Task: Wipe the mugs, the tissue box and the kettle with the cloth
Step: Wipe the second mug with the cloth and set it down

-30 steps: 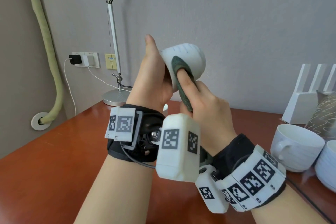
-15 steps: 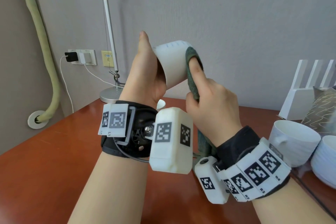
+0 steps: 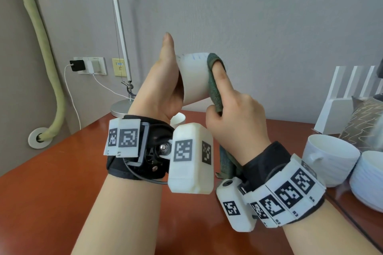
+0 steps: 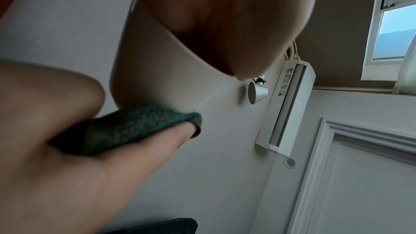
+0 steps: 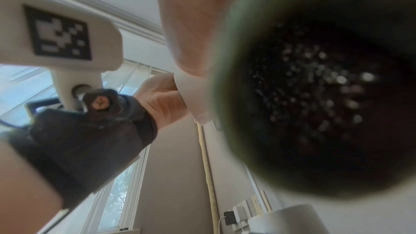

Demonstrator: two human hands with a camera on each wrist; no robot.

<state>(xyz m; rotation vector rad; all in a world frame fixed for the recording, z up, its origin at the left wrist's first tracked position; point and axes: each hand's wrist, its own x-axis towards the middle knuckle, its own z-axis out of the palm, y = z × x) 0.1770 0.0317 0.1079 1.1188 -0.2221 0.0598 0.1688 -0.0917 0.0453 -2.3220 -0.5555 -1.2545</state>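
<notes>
The person's left hand [image 3: 163, 87] is gripping a white mug [image 3: 193, 78] lifted above the red-brown table [image 3: 51, 172], thumb standing free. The right hand [image 3: 234, 114] is pinching the green cloth [image 3: 213, 87], forefinger pressing it against the mug's base. So a mug is being wiped; next it probably needs turning. Further right, two more mugs [image 3: 329, 157] are waiting; the nearer is showing nothing inside.
</notes>
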